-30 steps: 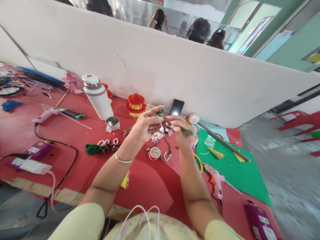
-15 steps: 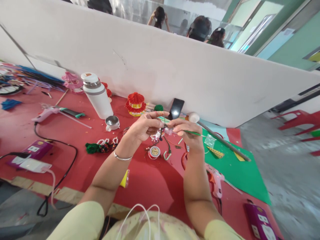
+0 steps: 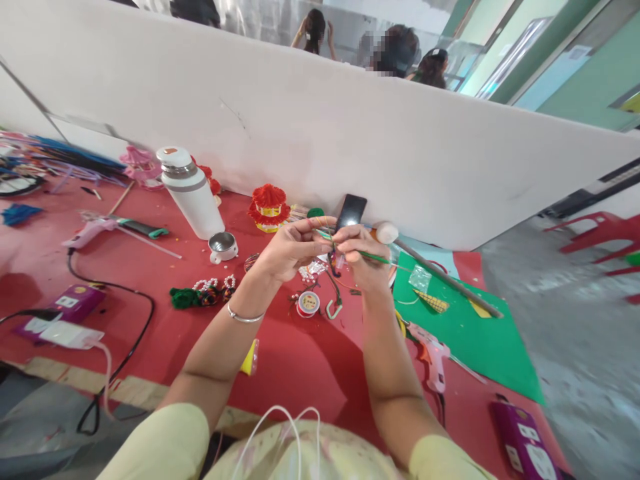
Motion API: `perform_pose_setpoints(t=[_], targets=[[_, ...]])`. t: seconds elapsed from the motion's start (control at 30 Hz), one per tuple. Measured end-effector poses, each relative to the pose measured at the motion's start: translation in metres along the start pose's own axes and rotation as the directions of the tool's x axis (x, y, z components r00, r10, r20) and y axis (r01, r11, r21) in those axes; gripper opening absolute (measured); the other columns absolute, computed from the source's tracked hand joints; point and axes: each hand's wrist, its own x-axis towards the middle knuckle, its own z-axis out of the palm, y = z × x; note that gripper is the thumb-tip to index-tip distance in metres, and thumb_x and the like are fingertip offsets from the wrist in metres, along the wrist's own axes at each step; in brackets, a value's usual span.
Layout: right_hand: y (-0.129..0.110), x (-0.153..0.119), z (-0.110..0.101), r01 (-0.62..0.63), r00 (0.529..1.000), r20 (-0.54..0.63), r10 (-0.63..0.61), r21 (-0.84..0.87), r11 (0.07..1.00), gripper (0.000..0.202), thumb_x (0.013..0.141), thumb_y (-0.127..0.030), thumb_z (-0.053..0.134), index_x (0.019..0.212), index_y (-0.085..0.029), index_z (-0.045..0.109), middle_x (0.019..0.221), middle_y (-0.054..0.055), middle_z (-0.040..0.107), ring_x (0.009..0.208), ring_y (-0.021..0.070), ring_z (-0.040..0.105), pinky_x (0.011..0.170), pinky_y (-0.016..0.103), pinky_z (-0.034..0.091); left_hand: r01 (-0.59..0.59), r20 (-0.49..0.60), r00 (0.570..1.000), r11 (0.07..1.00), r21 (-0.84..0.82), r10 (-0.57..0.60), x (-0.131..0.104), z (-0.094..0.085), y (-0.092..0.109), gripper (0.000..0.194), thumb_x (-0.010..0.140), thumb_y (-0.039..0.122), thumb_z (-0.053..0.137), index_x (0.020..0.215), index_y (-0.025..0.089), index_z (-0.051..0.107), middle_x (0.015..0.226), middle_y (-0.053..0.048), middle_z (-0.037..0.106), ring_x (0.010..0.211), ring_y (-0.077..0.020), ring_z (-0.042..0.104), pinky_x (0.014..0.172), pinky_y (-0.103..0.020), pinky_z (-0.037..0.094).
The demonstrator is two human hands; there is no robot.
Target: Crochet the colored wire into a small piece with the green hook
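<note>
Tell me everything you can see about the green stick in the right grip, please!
The green stick is thin and straight, with a smooth look; its material is unclear. The right grip holds it above the red table, slanting slightly down toward the picture's right. That end looks thinner and paler; the other is hard to make out.

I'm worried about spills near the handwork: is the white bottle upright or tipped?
Upright. The white bottle stands on the red table, base down, top up. The left hand and right hand are clear of it.
</note>
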Motion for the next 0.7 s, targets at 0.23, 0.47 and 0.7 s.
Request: perform_pose_setpoints(t=[0.23,0.47,0.7], targets=[[-0.008,0.001,0.015,0.097,0.984,-0.112,-0.140,-0.322,0.942,0.015,0.100,-0.031,0.078,0.110,-0.038,0.087,0.107,0.001,0.085,0.100,0.0200,0.079,0.089,0.040,0.066,-0.299,-0.247,0.901,0.923,0.242,0.357,-0.001,0.017,-0.008,0.055,0.064,0.020,0.099,0.117,0.017,0.085,0.080,-0.005,0.082,0.064,-0.0121,0.066,0.055,-0.025,0.048],[0.013,-0.008,0.023,0.208,0.916,-0.141,-0.376,-0.634,0.745,0.022,0.098,-0.031,0.079,0.118,-0.039,0.084,0.118,0.002,0.084,0.106,0.0249,0.078,0.092,0.048,0.066,-0.317,-0.290,0.882,0.923,0.217,0.371,0.000,0.026,-0.019,0.078,0.065,0.022,0.097,0.140,0.017,0.077,0.071,0.002,0.078,0.060,-0.0103,0.063,0.058,-0.023,0.052],[0.021,-0.007,0.032,0.221,0.910,-0.237,-0.340,-0.416,0.882,0.015,0.102,-0.038,0.074,0.114,-0.038,0.083,0.115,0.001,0.085,0.108,0.0230,0.080,0.097,0.048,0.067,-0.112,-0.217,0.971,0.992,-0.060,0.096,-0.002,0.021,-0.008,0.077,0.057,0.022,0.105,0.130,0.018,0.080,0.069,0.000,0.078,0.041,-0.0015,0.038,0.039,-0.019,0.022]])
